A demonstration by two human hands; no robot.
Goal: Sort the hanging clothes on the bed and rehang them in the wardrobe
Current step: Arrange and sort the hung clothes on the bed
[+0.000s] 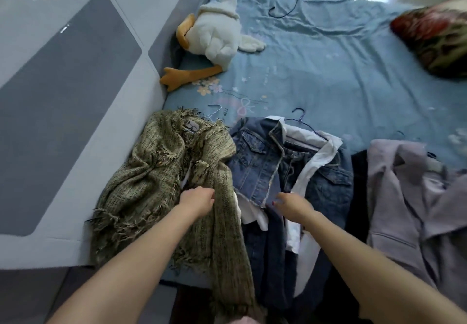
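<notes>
An olive green fringed knit cardigan lies at the near left of the bed on a thin blue hanger. My left hand grips its front edge near the middle. Beside it on the right lies a denim jacket over a white shirt, both on a blue hanger. My right hand hovers at the denim jacket's lower hem with loosely bent fingers, holding nothing. A lilac blazer lies at the near right over a dark garment.
The blue bedsheet stretches away from me. A white plush duck lies at the far left by the grey padded headboard. An empty dark hanger rests at the far edge. A floral pillow sits at the far right.
</notes>
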